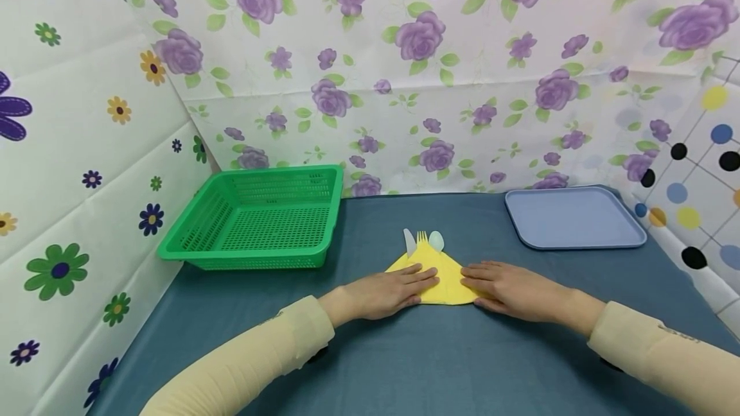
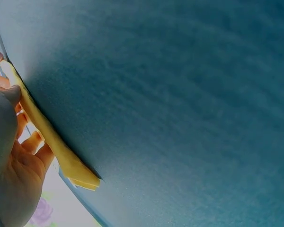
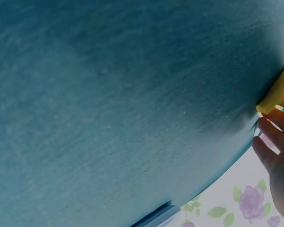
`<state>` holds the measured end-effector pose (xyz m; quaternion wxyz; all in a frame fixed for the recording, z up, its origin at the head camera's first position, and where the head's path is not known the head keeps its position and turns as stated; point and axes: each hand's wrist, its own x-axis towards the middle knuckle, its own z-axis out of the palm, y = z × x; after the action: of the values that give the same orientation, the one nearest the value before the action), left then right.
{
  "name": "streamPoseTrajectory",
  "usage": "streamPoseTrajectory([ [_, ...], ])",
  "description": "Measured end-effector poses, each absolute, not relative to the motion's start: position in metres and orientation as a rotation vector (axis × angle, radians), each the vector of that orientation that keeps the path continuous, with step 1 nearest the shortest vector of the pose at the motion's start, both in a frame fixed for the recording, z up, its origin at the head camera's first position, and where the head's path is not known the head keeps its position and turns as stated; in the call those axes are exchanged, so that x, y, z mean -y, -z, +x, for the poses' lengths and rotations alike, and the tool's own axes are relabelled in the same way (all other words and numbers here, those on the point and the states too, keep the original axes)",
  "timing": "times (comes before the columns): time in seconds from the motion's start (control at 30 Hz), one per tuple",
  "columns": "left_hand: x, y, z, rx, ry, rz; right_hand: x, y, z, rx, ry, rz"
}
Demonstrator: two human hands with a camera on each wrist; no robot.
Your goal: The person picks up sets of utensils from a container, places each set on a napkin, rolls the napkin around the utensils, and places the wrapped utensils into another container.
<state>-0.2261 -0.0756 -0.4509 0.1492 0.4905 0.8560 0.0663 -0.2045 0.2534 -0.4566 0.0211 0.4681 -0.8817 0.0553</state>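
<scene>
A folded yellow napkin (image 1: 444, 275) lies on the dark blue tablecloth, its top narrowing to a point. From its upper edge stick out a pale knife (image 1: 410, 242), a yellow fork (image 1: 422, 237) and a pale green spoon (image 1: 436, 241); their lower parts are hidden in the folds. My left hand (image 1: 386, 291) rests on the napkin's left side with fingers extended. On the right corner lie the straight fingers of my right hand (image 1: 514, 289). In the left wrist view, the napkin (image 2: 61, 146) appears edge-on beneath the left fingers.
A green plastic basket (image 1: 248, 255) stands at the back left. At the back right lies a light blue tray (image 1: 575, 217). Flower-patterned sheets (image 1: 381, 133) hang behind and at the left; a dotted sheet (image 1: 694, 210) hangs at the right.
</scene>
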Motion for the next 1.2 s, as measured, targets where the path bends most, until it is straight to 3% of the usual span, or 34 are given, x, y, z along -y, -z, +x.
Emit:
streamPoseTrajectory([
  [0.33,0.075,0.45,-0.226,-2.461,-0.173,1.4,-0.255,0.461,-0.206,2.584,-0.241,1.427],
  [0.67,0.075,0.45,-0.226,-2.467,-0.166,1.41,-0.243,0.449,-0.2,2.766,-1.065,1.101],
  [0.9,0.075,0.451,-0.226,-2.472,-0.163,1.402,-0.243,0.441,-0.202,2.898,-1.309,0.869],
  [1.2,0.075,0.451,-0.226,-2.477,-0.145,1.425,-0.242,0.434,-0.208,2.957,-1.658,0.798],
])
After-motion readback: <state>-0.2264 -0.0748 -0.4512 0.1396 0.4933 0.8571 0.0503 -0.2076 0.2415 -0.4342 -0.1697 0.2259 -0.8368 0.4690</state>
